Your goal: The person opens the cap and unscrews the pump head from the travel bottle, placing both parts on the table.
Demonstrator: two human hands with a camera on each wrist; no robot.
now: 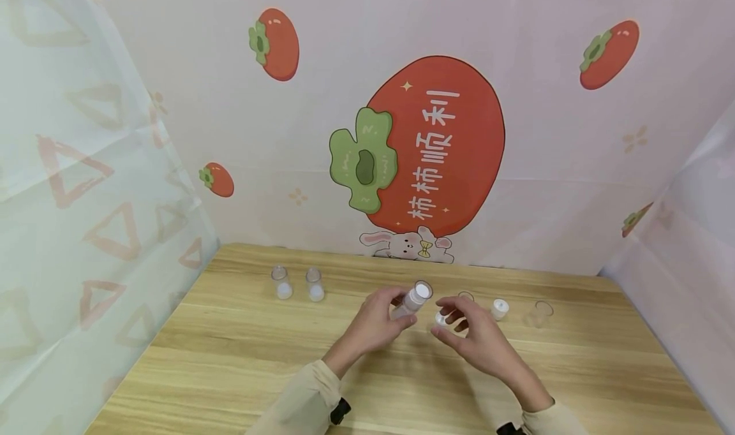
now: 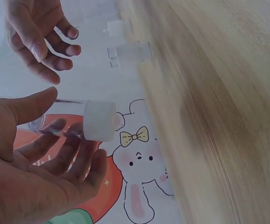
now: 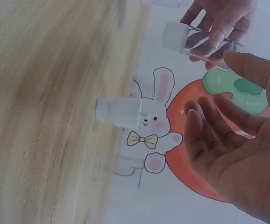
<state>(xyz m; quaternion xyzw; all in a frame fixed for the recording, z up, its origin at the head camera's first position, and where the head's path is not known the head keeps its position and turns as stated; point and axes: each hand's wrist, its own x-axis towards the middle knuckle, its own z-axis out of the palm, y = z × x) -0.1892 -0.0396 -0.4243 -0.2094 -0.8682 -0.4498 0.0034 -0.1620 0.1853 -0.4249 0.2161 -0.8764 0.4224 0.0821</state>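
My left hand [image 1: 376, 320] holds a small clear bottle [image 1: 411, 300] between thumb and curled fingers. Its wide, smooth white end shows up large in the left wrist view and points down toward the table. Just to the right hovers my right hand [image 1: 476, 336], fingers loosely bent, with an empty gap between thumb and fingertips in the right wrist view. From the head, a small white piece [image 1: 441, 319] appears by these fingertips, partly covered by them. Behind the right hand, a clear rim [image 1: 466, 294] peeks out, and beside it stands a white nozzle top [image 1: 499, 309].
Two clear containers [image 1: 281, 283] [image 1: 315, 285] with white bottoms stand at the back left of the wooden table [image 1: 230, 358]. A clear cap [image 1: 538, 315] stands farther right. Behind the table hangs a backdrop [image 1: 545, 167] printed with persimmons and a rabbit.
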